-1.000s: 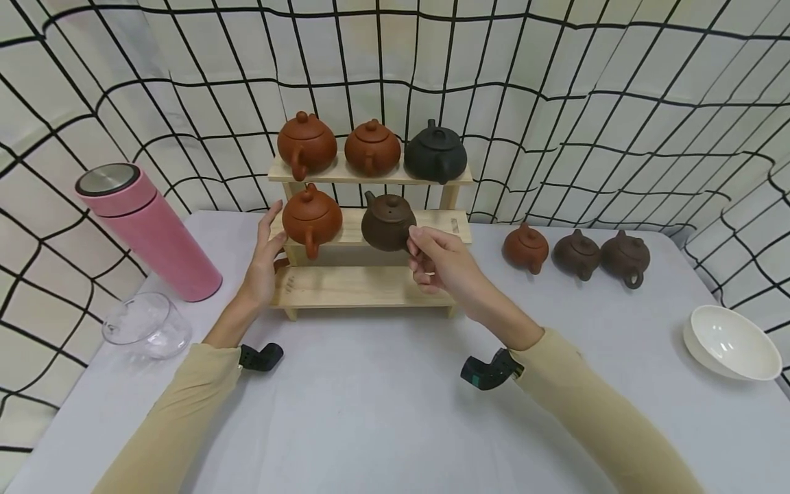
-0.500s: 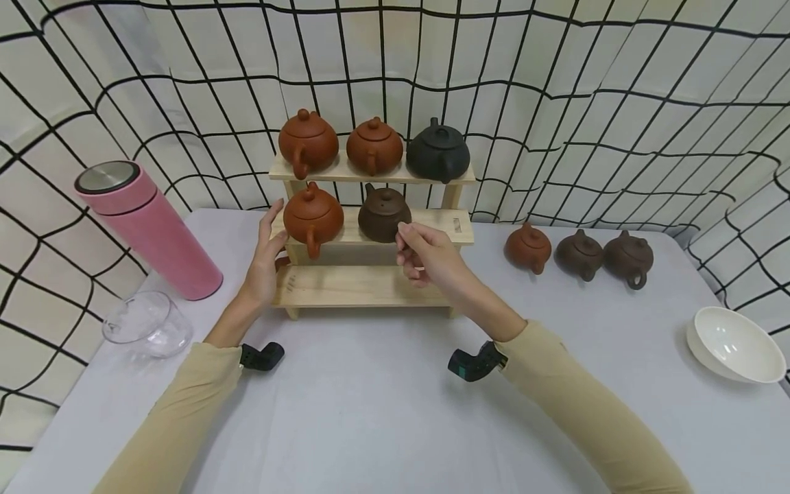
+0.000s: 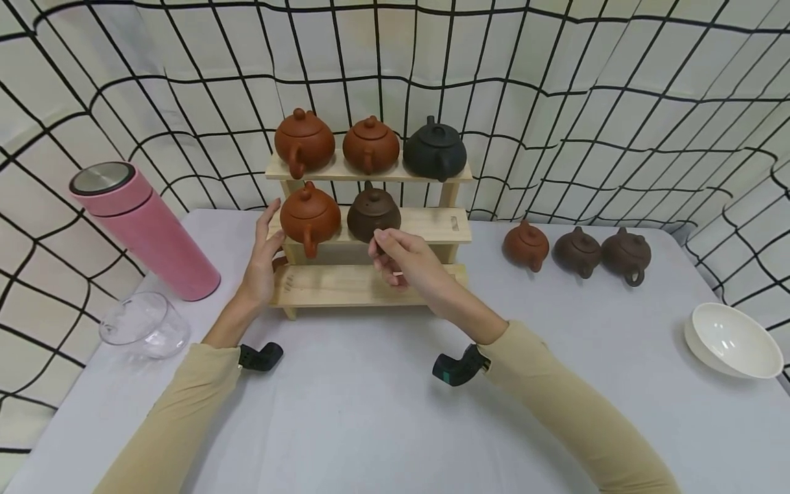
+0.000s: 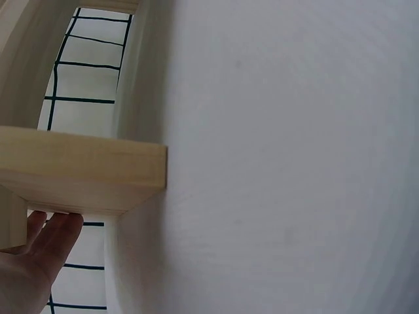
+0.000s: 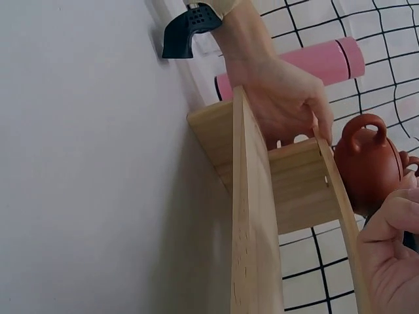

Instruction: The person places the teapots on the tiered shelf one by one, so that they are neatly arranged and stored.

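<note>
On the left end of the wooden tiered rack [image 3: 432, 225], my left hand [image 3: 259, 271] holds the middle shelf, thumb at its front edge and fingers at the side and behind. My right hand [image 3: 410, 264] pinches the handle of a dark brown teapot [image 3: 373, 209] at the middle shelf; the handle is hidden by the fingers. Whether the pot's base rests on the shelf cannot be told. Just left of it sits an orange-red teapot [image 3: 310, 214], also visible in the right wrist view [image 5: 370, 170]. The left wrist view shows my left fingers [image 4: 55, 242] behind a rack leg.
The top shelf bears two reddish teapots [image 3: 372, 147] and a black one [image 3: 435, 151]. Right of the rack stand a reddish teapot [image 3: 526, 245] and two brown ones [image 3: 577, 252]. A white bowl [image 3: 733, 341], pink flask [image 3: 154, 233] and clear glass cup [image 3: 145, 326] flank the table.
My right hand has moved left with the dark brown teapot, along the middle shelf toward the orange-red one. The pot's spout has turned from pointing left to the back. My left hand stays put.
</note>
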Tool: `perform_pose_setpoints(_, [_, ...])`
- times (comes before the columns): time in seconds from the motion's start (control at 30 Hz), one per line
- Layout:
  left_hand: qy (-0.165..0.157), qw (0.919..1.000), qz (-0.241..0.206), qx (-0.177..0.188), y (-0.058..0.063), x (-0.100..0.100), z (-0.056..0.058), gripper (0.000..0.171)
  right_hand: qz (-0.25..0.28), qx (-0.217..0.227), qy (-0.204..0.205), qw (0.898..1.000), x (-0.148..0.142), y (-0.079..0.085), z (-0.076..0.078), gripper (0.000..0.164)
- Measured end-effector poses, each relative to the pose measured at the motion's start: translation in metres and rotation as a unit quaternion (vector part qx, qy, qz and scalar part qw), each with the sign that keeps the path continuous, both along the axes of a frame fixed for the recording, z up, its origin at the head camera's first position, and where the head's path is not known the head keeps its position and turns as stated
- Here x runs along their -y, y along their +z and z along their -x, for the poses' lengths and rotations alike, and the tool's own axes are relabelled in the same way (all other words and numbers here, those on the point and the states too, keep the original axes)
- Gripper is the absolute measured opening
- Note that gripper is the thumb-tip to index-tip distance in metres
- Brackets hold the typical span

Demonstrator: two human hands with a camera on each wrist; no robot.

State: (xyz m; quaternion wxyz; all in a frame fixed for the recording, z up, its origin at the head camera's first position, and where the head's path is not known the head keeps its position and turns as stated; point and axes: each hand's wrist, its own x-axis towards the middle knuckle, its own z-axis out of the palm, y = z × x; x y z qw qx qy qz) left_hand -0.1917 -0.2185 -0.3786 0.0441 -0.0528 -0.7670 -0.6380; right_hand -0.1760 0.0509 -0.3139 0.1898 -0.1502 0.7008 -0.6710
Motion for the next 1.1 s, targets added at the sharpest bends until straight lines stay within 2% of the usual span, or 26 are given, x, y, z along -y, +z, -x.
perform_pose_setpoints(0.5, [0.000,1.0000,0.001,-0.003,0.0007,-0.0022,-0.0004,0.064,-0.006,-0.001,0.029,1.000,0.0015,0.0013,0.0000,0.032])
perform_pose_setpoints(1.1, [0.004,1.0000,0.005,0.001,0.0011,-0.0021,-0.0014,0.063,0.008,0.030,0.048,0.998,0.0062,0.0015,0.0035,0.027])
